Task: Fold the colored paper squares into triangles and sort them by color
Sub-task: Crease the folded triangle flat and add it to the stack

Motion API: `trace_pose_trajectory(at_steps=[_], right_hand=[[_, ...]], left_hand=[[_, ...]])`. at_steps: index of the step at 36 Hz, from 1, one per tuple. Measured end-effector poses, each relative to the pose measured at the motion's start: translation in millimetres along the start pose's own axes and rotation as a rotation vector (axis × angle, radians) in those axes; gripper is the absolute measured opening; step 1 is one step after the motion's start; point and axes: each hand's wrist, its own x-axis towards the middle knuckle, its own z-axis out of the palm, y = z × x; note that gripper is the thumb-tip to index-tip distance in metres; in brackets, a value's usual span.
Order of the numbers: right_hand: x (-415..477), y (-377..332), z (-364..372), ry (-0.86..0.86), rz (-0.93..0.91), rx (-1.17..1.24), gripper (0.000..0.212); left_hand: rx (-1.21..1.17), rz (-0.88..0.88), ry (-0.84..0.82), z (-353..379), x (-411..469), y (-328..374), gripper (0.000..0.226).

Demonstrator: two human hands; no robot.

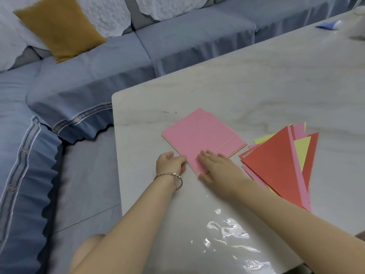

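A stack of pink paper squares (199, 135) lies on the white marble table (256, 86), near its left edge. My right hand (217, 165) rests flat on the stack's near corner, fingers spread. My left hand (170, 161), with a bracelet at the wrist, curls against the stack's near-left edge; whether it pinches a sheet I cannot tell. To the right lies a mixed pile of folded triangles (280, 163): red ones on top, with yellow and pink ones showing between them.
A crumpled clear plastic wrapper (233, 234) lies on the table's near part. A blue sofa (79, 86) with a mustard cushion (59, 26) stands to the left and behind. A blue scrap (325, 25) and a pale object sit at the far right corner.
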Motion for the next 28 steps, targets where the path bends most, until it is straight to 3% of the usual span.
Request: trace_pose_trajectory(at_steps=[3,6,12,20,25,28], right_hand=[[4.3,-1.1,4.5,-0.019,0.002,0.011,0.06],[1.6,-1.3,8.9,-0.005,-0.02,0.012,0.059],[-10.0,2.0,8.8,0.026,-0.061,0.076,0.057],[-19.0,12.1,17.3,0.287,-0.116,0.075,0.042],[-19.4,7.9,27.2,0.439,-0.177,0.032,0.053],[-22.7,1.0,26.8,0.497,-0.23,0.045,0.029]], left_hand=[[-0.048,-0.049,-0.025,3.0,2.3,3.1,0.044],[0.039,-0.019,-0.03,10.1,-0.3,5.2,0.011],[0.157,0.031,0.061,16.4,2.7,3.8,0.022],[0.123,-0.018,0.008,-1.3,-7.9,-2.0,0.021],[0.099,-0.044,-0.042,-13.1,-25.0,-6.3,0.016],[0.081,-0.064,-0.089,-19.8,-36.0,-9.1,0.011]])
